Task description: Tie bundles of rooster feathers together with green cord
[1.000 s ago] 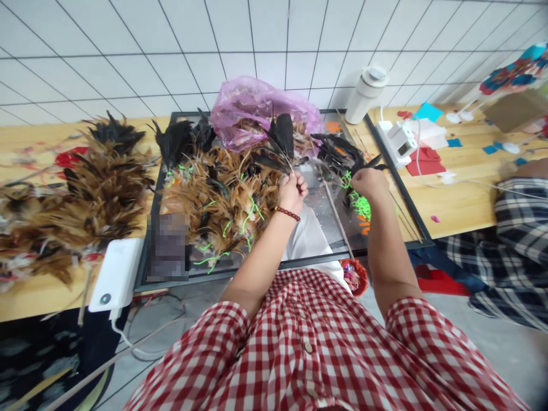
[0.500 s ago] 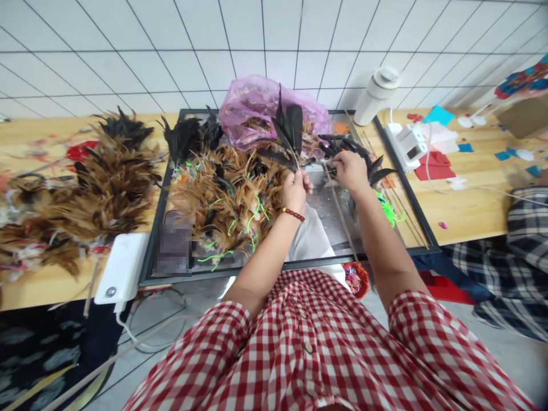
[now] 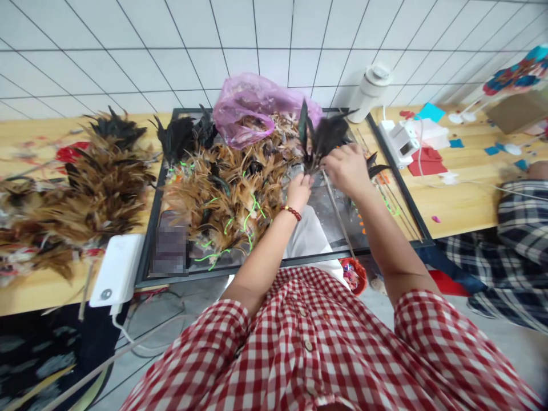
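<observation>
Fingers of the left hand (image 3: 298, 191) are curled in and pinched together on the lower ends of long glossy black feathers (image 3: 329, 134), which fan upward over the far middle of the dark-framed rectangular board (image 3: 400, 182); those of the right hand (image 3: 349, 168) are bent close together against the same feathers from the right, though blur leaves it impossible to tell whether they are clamped on any. What could go wrong, as a judgement, comes from that small pinch: if the left fingertips loosen while the right hand presses alongside, a feather may twist or slide out, and the fan would splay unevenly. A slip to the left could drop one into the heap of fluffy brown feathers (image 3: 222, 194), where thin bright green strands (image 3: 256, 204) might tangle with it; on the far side, the crumpled translucent purple plastic bag (image 3: 235, 105) could catch the tips. Against half a second ago, the right hand has come leftward, from apart to just beside the left fingers, the fan looks broader, blurred and shifted rightward, and fewer green strands show on the right side of the board.
</observation>
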The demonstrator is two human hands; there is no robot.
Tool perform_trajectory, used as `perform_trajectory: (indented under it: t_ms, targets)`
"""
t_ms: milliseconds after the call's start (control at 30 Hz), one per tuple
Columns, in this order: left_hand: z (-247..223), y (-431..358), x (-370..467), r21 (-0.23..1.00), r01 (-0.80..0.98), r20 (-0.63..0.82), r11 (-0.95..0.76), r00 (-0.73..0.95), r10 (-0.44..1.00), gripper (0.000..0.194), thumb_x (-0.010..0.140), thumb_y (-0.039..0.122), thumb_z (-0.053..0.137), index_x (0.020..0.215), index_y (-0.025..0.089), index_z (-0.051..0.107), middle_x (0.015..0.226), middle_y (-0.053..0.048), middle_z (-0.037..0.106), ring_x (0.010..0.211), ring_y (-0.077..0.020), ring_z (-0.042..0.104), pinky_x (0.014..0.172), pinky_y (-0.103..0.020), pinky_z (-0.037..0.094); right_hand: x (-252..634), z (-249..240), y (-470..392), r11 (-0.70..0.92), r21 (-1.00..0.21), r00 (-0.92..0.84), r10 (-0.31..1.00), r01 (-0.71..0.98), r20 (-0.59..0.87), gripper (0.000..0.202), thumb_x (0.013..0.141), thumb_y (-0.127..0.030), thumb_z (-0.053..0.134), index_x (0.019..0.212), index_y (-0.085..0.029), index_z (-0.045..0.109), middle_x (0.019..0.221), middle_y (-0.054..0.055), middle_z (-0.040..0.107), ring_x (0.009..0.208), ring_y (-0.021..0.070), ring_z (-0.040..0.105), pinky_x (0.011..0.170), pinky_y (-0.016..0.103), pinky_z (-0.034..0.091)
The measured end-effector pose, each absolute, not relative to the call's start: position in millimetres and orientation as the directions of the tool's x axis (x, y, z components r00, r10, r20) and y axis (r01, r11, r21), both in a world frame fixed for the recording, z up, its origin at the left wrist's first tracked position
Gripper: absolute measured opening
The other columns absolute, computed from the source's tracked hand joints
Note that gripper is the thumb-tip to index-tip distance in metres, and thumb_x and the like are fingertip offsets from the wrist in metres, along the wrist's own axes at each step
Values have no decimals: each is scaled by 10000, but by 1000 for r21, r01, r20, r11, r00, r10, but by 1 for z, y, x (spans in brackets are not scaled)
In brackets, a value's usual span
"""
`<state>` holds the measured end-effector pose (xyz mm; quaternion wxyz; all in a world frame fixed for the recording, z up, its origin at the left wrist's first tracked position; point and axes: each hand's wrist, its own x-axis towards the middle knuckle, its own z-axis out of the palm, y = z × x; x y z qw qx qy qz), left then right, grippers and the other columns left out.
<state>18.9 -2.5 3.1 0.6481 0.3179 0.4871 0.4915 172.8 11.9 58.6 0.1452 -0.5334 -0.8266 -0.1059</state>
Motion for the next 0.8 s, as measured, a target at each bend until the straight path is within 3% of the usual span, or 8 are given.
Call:
perform_trajectory:
  t_ms: [100, 167, 233, 300, 400, 500, 667, 800]
  targets:
    - [16, -6, 16, 810, -409, -396, 419, 145, 907, 310, 1050, 183, 433, 743, 174, 476, 551, 81, 370, 420, -28, 302, 444, -162, 187, 193, 58, 16, 212, -300, -30, 858, 930, 512, 191, 960, -281, 566, 929, -191, 731, 931, 91, 716, 914, 239, 598, 918, 443, 417]
    - [22, -7, 14, 783, -437, -408, 442, 174, 896, 310, 1058, 191, 423, 753, 173, 475, 535, 92, 338, 399, -23, 293, 426, -159, 160, 197, 51, 17, 159, -573, 154, 875, 804, 459, 145, 914, -275, 610, 881, -183, 718, 837, 62, 694, 792, 200, 591, 794, 378, 452]
    - [24, -8, 14, 773, -450, -410, 447, 182, 894, 317, 1062, 191, 417, 751, 173, 474, 525, 95, 334, 390, -21, 294, 417, -155, 159, 191, 43, 15, 145, -774, 193, 925, 616, 327, 138, 869, -310, 667, 826, -182, 697, 722, 19, 643, 674, 156, 543, 677, 315, 436]
    - [24, -9, 15, 779, -447, -403, 440, 181, 897, 318, 1062, 194, 420, 750, 171, 479, 518, 96, 336, 386, -20, 300, 412, -152, 161, 177, 34, 13, 146, -881, 141, 963, 450, 232, 224, 816, -396, 745, 789, -183, 680, 672, -7, 607, 623, 127, 504, 624, 281, 411]
    - [22, -11, 18, 808, -412, -385, 422, 173, 906, 318, 1054, 180, 439, 741, 163, 492, 511, 95, 348, 384, -17, 313, 414, -148, 177, 156, 26, 13, 203, -931, 86, 967, 304, 239, 409, 719, -555, 833, 755, -194, 644, 674, -20, 591, 614, 107, 482, 608, 261, 389]
    - [20, -10, 19, 826, -393, -374, 405, 156, 914, 316, 1047, 177, 456, 736, 157, 509, 508, 92, 371, 384, -18, 328, 416, -152, 195, 149, 23, 19, 258, -928, 95, 952, 268, 292, 491, 697, -619, 834, 674, -201, 579, 616, -38, 512, 571, 91, 422, 572, 255, 333]
    - [19, -3, 13, 778, -566, -400, 273, -111, 910, 319, 1061, 199, 425, 749, 172, 491, 529, 95, 384, 380, -20, 337, 409, -158, 200, 164, 23, 29, 162, -972, 235, 951, 170, 200, 426, 779, -547, 779, 683, -218, 527, 598, -36, 519, 528, 94, 461, 526, 245, 350]
    - [17, 2, 9, 738, -659, -361, 147, -201, 911, 318, 1065, 214, 426, 755, 180, 489, 546, 96, 387, 384, -21, 344, 415, -164, 208, 168, 23, 27, 104, -993, 215, 973, -51, 90, 423, 699, -459, 856, 745, -226, 506, 712, -14, 647, 619, 112, 618, 547, 218, 446]
